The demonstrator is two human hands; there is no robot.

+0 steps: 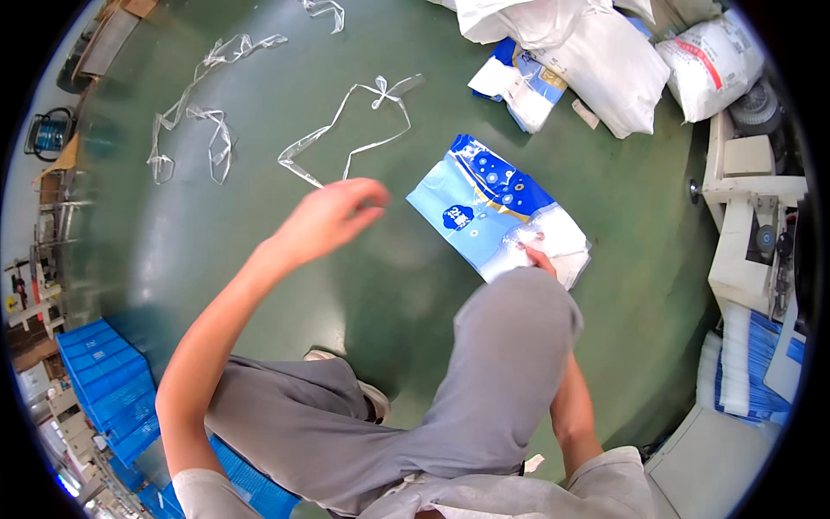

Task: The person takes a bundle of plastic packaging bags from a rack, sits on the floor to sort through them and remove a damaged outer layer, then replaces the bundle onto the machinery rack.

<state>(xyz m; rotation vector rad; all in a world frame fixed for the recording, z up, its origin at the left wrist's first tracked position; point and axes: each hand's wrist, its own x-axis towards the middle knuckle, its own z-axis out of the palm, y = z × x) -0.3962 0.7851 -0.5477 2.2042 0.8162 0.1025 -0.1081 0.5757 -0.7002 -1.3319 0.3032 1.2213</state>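
Observation:
A flat blue and white printed plastic packaging bag point(484, 203), perhaps a stack of them, is tilted in front of my right knee. My right hand point(539, 259) grips its near edge; the knee hides most of that hand, and only some fingers show against the white part. My left hand point(333, 216) hangs in the air left of the bag, slightly blurred. Its fingers are loosely bent, apart from the thumb, with nothing visible between them. Just beyond it on the green floor lies a loop of clear plastic strap point(346, 130), knotted at the far end.
More clear strapping point(194, 86) lies at the far left. Full white sacks point(605, 69) and another blue and white bag point(523, 82) are piled at the far right. Blue crates point(108, 381) stand at the left, and white machine parts point(748, 229) line the right side.

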